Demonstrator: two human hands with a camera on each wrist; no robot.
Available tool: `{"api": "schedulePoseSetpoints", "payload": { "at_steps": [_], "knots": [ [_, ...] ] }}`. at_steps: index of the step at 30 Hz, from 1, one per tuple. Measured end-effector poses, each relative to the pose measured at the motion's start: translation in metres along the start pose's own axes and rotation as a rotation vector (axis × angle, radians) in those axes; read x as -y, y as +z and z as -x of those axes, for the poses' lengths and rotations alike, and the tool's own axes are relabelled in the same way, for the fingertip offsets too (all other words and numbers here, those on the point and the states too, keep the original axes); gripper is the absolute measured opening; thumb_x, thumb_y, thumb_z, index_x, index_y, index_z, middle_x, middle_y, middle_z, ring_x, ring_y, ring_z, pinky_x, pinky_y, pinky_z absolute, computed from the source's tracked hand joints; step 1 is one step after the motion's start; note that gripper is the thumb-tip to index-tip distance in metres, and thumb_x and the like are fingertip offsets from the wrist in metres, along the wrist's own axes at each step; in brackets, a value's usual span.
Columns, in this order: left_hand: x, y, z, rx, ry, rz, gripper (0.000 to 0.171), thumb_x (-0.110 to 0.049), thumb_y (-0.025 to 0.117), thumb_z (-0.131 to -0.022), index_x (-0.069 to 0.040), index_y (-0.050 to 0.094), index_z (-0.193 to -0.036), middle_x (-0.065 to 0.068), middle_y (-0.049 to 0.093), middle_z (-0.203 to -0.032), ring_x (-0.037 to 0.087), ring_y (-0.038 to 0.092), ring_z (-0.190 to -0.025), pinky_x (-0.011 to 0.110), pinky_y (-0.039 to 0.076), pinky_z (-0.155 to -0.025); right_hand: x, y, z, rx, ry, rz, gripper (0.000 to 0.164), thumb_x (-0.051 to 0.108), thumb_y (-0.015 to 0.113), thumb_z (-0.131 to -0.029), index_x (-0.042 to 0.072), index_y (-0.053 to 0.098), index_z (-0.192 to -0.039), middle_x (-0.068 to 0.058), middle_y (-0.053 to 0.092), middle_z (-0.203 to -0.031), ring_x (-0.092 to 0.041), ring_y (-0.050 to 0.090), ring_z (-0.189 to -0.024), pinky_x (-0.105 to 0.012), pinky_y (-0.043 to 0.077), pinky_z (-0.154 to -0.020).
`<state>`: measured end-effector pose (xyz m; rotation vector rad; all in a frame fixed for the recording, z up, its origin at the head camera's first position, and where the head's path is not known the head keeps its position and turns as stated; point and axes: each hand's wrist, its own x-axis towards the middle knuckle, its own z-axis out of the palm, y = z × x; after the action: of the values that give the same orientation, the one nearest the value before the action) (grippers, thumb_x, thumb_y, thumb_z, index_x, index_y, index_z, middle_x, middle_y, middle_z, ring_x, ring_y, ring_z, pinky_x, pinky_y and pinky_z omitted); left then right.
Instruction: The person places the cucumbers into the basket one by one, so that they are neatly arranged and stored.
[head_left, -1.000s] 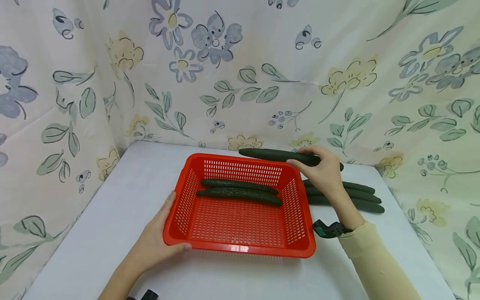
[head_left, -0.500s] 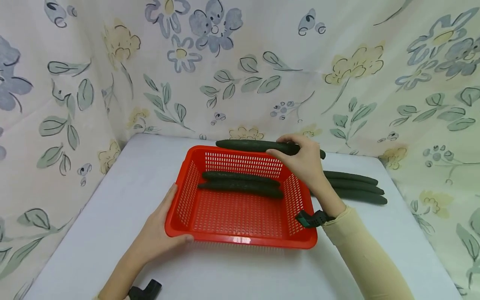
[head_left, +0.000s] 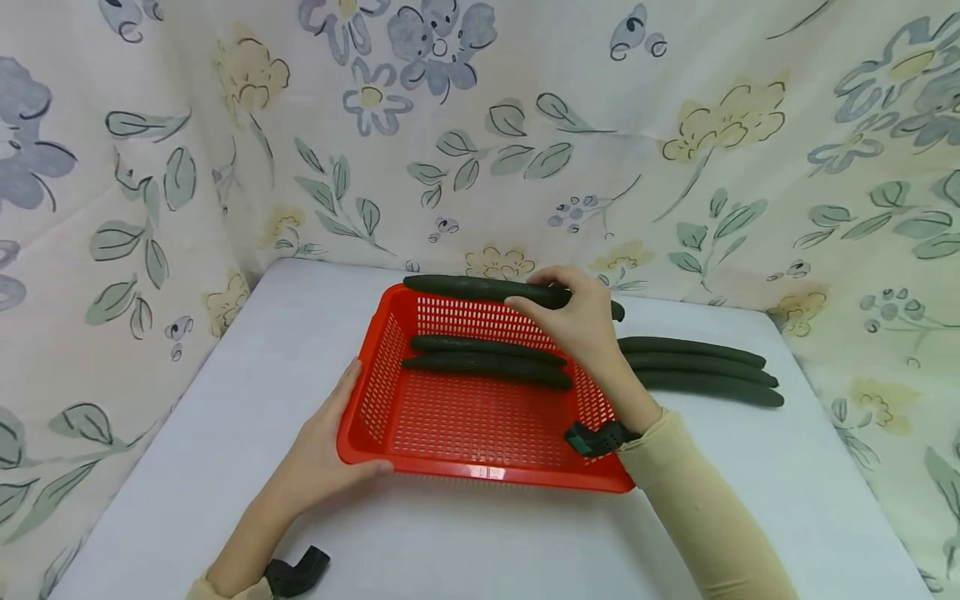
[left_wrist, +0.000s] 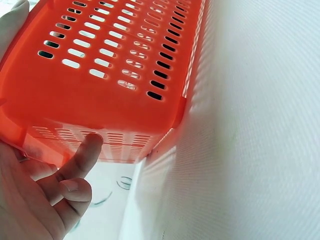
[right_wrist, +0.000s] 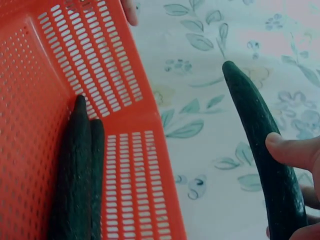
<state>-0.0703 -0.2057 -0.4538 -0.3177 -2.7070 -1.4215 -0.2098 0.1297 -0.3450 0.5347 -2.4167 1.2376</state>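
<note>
My right hand (head_left: 581, 321) holds a long dark green cucumber (head_left: 472, 287) level above the far rim of a red plastic basket (head_left: 487, 473). Thumb and fingers pinch it toward its right end, as the right wrist view shows with the cucumber (right_wrist: 260, 130) apart from the basket wall. Two more cucumbers (head_left: 487, 368) lie side by side on the basket floor, near its back wall. My left hand (head_left: 326, 458) grips the basket's left front corner, thumb along the front rim. In the left wrist view, curled fingers (left_wrist: 82, 157) touch the outer wall.
Three cucumbers (head_left: 705, 362) lie together on the white table (head_left: 217, 392), right of the basket; my right forearm hides their left ends. Floral cloth (head_left: 450, 150) hangs behind the table and along its sides.
My right hand has carried the cucumber leftward from above the table pile to over the basket's far rim. The left hand keeps its grip on the corner, and the head view has shifted slightly.
</note>
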Motion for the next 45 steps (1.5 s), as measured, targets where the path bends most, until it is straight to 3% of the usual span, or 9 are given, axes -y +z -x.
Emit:
{"api": "schedulePoseSetpoints", "payload": {
  "at_steps": [9, 18, 26, 33, 39, 45],
  "knots": [
    [0.0, 0.001, -0.002, -0.003, 0.014, 0.011, 0.132, -0.042, 0.096, -0.074, -0.03, 0.009, -0.172, 0.006, 0.024, -0.176, 0.033, 0.05, -0.141, 0.028, 0.056, -0.09, -0.002, 0.015, 0.001, 0.011, 0.0, 0.005, 0.036, 0.033, 0.095, -0.081, 0.01, 0.079, -0.103, -0.005, 0.077, -0.104, -0.022, 0.067, -0.099, -0.038, 0.05, -0.084],
    [0.001, 0.002, 0.002, -0.007, 0.001, -0.012, 0.132, -0.043, 0.096, -0.073, -0.029, 0.01, -0.172, 0.008, 0.026, -0.175, 0.033, 0.05, -0.141, 0.03, 0.057, -0.089, -0.01, 0.022, 0.007, 0.077, 0.092, 0.056, 0.034, 0.04, 0.093, -0.082, 0.013, 0.078, -0.099, -0.002, 0.075, -0.091, -0.02, 0.058, -0.075, -0.036, 0.046, -0.067],
    [-0.001, 0.001, 0.002, -0.012, -0.011, -0.04, 0.133, -0.046, 0.095, -0.073, -0.029, 0.009, -0.172, 0.011, 0.027, -0.174, 0.034, 0.051, -0.14, 0.03, 0.057, -0.088, -0.011, 0.032, 0.01, 0.191, 0.177, 0.202, 0.035, 0.046, 0.091, -0.083, 0.016, 0.079, -0.098, 0.0, 0.077, -0.093, -0.02, 0.06, -0.079, -0.036, 0.047, -0.067],
    [0.002, 0.002, 0.001, -0.014, -0.002, -0.035, 0.133, -0.045, 0.096, -0.073, -0.031, 0.009, -0.172, 0.012, 0.028, -0.174, 0.034, 0.053, -0.138, 0.03, 0.057, -0.088, -0.012, 0.035, 0.013, 0.256, 0.222, 0.309, 0.04, 0.048, 0.091, -0.082, 0.015, 0.081, -0.102, -0.001, 0.08, -0.101, -0.024, 0.071, -0.096, -0.046, 0.057, -0.084],
    [0.004, 0.003, 0.001, -0.014, 0.005, -0.024, 0.133, -0.045, 0.096, -0.073, -0.031, 0.009, -0.172, 0.009, 0.025, -0.175, 0.034, 0.052, -0.14, 0.029, 0.056, -0.088, -0.012, 0.042, 0.015, 0.346, 0.234, 0.352, 0.04, 0.048, 0.091, -0.081, 0.015, 0.08, -0.101, 0.0, 0.078, -0.095, -0.02, 0.068, -0.085, -0.041, 0.056, -0.072],
    [0.003, 0.003, 0.001, -0.017, 0.002, -0.033, 0.133, -0.046, 0.095, -0.073, -0.03, 0.009, -0.172, 0.011, 0.027, -0.174, 0.036, 0.053, -0.139, 0.033, 0.059, -0.087, -0.01, 0.05, 0.019, 0.439, 0.215, 0.379, 0.04, 0.047, 0.091, -0.082, 0.014, 0.078, -0.101, -0.001, 0.076, -0.095, -0.019, 0.066, -0.087, -0.038, 0.055, -0.07]
  ]
}}
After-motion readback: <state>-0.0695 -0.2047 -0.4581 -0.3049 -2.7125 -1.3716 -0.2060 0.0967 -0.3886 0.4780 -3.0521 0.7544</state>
